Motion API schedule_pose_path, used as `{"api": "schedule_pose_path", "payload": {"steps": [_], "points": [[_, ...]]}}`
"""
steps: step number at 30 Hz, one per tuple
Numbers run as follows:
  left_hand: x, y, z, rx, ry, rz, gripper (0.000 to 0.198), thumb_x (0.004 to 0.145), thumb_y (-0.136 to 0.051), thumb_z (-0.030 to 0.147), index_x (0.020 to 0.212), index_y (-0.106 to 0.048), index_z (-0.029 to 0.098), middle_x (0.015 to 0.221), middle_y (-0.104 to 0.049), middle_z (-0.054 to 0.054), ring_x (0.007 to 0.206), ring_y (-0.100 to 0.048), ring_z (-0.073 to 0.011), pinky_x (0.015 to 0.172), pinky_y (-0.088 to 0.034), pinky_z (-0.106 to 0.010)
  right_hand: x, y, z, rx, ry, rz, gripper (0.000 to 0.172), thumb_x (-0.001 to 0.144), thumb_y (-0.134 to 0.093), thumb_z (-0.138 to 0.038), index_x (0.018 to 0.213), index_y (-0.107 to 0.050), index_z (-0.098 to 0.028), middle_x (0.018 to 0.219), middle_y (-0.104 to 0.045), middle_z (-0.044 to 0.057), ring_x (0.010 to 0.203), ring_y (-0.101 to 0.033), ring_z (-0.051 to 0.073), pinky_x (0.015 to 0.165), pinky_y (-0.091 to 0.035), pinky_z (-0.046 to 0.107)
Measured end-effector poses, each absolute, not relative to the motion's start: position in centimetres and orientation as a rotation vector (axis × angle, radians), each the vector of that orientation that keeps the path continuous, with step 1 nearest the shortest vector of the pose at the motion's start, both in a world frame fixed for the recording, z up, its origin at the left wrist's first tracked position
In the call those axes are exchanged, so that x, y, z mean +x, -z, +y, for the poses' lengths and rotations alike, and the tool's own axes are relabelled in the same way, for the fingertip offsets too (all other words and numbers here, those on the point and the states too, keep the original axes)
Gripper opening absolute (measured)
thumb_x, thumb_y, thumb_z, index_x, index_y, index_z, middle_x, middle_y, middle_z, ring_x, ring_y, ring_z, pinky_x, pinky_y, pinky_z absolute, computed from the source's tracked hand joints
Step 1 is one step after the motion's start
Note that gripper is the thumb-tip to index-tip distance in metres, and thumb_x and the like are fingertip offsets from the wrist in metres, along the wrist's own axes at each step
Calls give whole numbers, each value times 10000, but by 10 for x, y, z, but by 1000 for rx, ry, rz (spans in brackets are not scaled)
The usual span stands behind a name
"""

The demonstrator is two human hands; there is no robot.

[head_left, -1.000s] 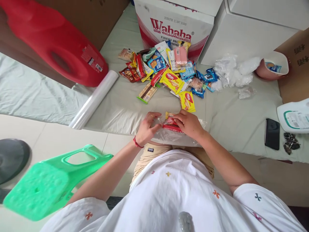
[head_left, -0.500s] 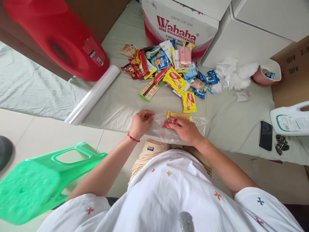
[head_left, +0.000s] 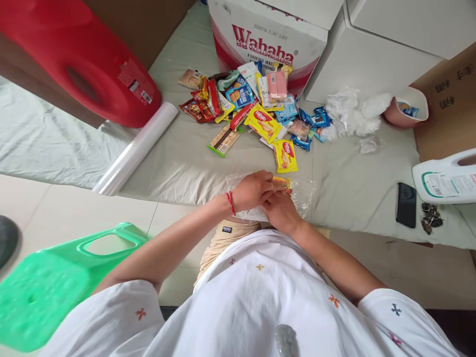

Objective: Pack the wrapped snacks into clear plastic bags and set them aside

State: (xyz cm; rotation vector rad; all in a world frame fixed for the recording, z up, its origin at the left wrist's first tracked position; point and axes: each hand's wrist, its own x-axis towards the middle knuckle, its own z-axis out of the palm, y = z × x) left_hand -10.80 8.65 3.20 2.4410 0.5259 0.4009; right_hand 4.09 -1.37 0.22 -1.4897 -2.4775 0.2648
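Observation:
My left hand (head_left: pixel 253 191) and my right hand (head_left: pixel 278 210) are pressed together over a clear plastic bag (head_left: pixel 301 196) at the near edge of the cloth. Both have curled fingers gripping the bag. Yellow and red snack packets (head_left: pixel 282 182) show inside the bag just beyond my fingers. A pile of wrapped snacks (head_left: pixel 256 109) lies farther out, with a yellow wafer packet (head_left: pixel 285 155) closest to my hands.
A Wahaha carton (head_left: pixel 267 39) stands behind the snacks, a red jug (head_left: pixel 82 69) lies at left beside a roll of clear film (head_left: pixel 136 148). A green stool (head_left: pixel 55 282) is at lower left. Crumpled plastic bags (head_left: pixel 349 114), a phone (head_left: pixel 405 210), keys (head_left: pixel 430 218) and a white jug (head_left: pixel 446 178) lie at right.
My left hand has moved right across the bag to meet my right hand, and the bag has bunched up under them. The snack packets are now mostly covered by my fingers.

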Motion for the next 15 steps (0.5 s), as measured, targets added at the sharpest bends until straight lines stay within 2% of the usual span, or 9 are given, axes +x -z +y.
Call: {"api": "schedule_pose_path", "payload": {"steps": [3, 5, 7, 11, 15], "points": [[-109, -18, 91, 2497, -321, 500, 404, 1033, -460, 316, 1351, -708, 325, 1022, -686, -91, 966, -618, -230, 899, -464, -356, 60, -7, -40, -1370, -403, -2459, 312, 1008, -605, -273, 1297, -715, -229, 1197, -721, 128, 1134, -607, 289, 996, -489, 474], [-113, -13, 90, 2508, -316, 519, 396, 1017, -486, 289, 1336, -715, 342, 1064, -688, -95, 995, -616, -240, 933, -454, -377, 77, -6, -62, -1391, -390, -2399, 397, 990, -650, -403, 1356, -674, -251, 1222, -705, 126, 1118, -600, 292, 991, -500, 487], [-115, -12, 88, 2512, -296, 556, 401, 1000, -487, 243, 1293, -739, 347, 1056, -682, -97, 983, -607, -243, 931, -455, -390, 93, -2, -81, -1479, -295, -2310, 520, 958, -688, -465, 1427, -615, -255, 1307, -661, 147, 1182, -571, 319, 1040, -483, 523], [-113, -10, 83, 2527, -267, 646, 429, 969, -484, 177, 1253, -764, 334, 997, -670, -97, 939, -586, -248, 883, -461, -397, 108, 13, -94, -1614, -120, -2174, 606, 972, -672, -365, 1533, -493, -227, 1370, -604, 177, 1262, -513, 350, 1086, -454, 552], [-111, -9, 81, 2538, -253, 666, 437, 964, -485, 164, 1252, -765, 336, 965, -664, -90, 929, -584, -245, 868, -469, -390, 100, 18, -83, -1703, -144, -2073, 542, 990, -630, -352, 1507, -517, -235, 1258, -648, 156, 1175, -541, 336, 1033, -462, 531]]}}
